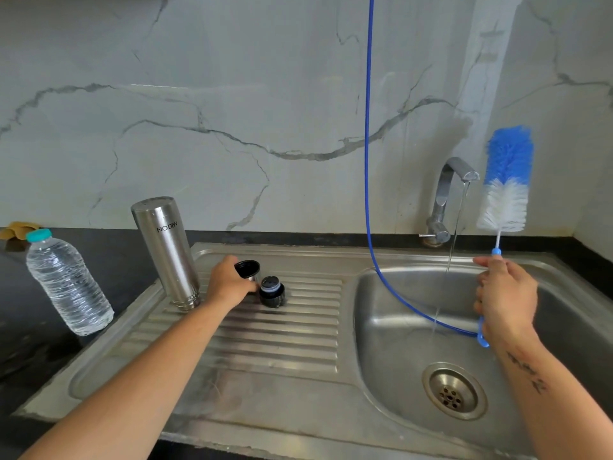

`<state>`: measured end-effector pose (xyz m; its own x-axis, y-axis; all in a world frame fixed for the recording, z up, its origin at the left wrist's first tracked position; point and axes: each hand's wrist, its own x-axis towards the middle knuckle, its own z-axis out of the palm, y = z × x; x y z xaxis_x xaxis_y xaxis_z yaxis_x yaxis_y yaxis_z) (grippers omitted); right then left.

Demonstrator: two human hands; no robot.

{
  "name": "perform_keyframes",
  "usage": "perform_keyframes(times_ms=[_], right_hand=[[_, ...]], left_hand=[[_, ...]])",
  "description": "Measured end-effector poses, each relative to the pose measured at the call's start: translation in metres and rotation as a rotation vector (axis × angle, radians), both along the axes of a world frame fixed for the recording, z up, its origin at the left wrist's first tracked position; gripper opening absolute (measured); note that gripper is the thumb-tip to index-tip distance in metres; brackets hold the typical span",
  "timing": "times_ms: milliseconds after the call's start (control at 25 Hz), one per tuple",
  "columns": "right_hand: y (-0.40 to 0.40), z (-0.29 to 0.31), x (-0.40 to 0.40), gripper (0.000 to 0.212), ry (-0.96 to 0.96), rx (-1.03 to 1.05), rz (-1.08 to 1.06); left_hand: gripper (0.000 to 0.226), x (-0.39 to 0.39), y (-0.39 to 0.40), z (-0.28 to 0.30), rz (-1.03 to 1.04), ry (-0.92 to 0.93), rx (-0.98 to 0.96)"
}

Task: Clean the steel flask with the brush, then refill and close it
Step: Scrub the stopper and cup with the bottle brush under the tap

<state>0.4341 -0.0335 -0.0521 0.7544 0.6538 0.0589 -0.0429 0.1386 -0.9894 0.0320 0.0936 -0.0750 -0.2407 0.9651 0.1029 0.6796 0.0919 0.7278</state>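
Right hand (506, 298) hides brush (507, 180) handle.

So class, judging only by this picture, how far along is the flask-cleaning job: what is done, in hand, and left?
Done: the steel flask stands upside down on the drainboard, its stopper off beside it.

In hand: the right hand holds the brush upright beside the running tap; the left hand grips the cup lid.

Left: whether scrubbing has happened cannot be told; refilling and closing remain. The water bottle is still capped.

Grey-veined marble wall (232, 94), black counter (126, 260)
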Motion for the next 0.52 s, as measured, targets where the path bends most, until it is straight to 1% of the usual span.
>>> perform_keyframes(times_ms=[40,80,120,200,240,280,360,440,520], right_hand=[[0.000,0.000,-0.001,0.032,0.000,-0.001,-0.003],[0.000,0.001,-0.001,0.031,-0.002,-0.001,-0.003],[0.000,0.001,-0.001,0.031,-0.004,0.000,-0.002],[-0.001,0.001,-0.002,0.031,-0.007,0.003,0.002],[-0.001,0.001,-0.002,0.031,-0.009,0.004,0.004],[-0.001,0.001,-0.003,0.031,-0.013,0.005,0.004],[0.001,0.000,-0.002,0.031,-0.013,0.002,-0.003],[0.000,0.000,-0.002,0.031,-0.015,0.003,0.002],[-0.002,0.001,-0.003,0.030,-0.022,0.008,0.010]], left_hand=[[0.075,0.000,-0.003,0.002,-0.001,-0.002,0.005],[0.079,0.001,-0.007,0.006,-0.008,0.010,0.036],[0.076,0.003,-0.013,0.009,-0.027,0.034,0.098],[0.058,0.009,-0.026,0.017,-0.096,0.118,0.261],[0.050,0.013,-0.032,0.021,-0.156,0.163,0.311],[0.048,0.017,-0.038,0.025,-0.228,0.216,0.306],[0.056,0.026,-0.042,0.030,-0.347,0.375,0.178],[0.068,0.035,-0.040,0.033,-0.384,0.517,0.069],[0.074,0.042,-0.038,0.033,-0.388,0.592,0.025]])
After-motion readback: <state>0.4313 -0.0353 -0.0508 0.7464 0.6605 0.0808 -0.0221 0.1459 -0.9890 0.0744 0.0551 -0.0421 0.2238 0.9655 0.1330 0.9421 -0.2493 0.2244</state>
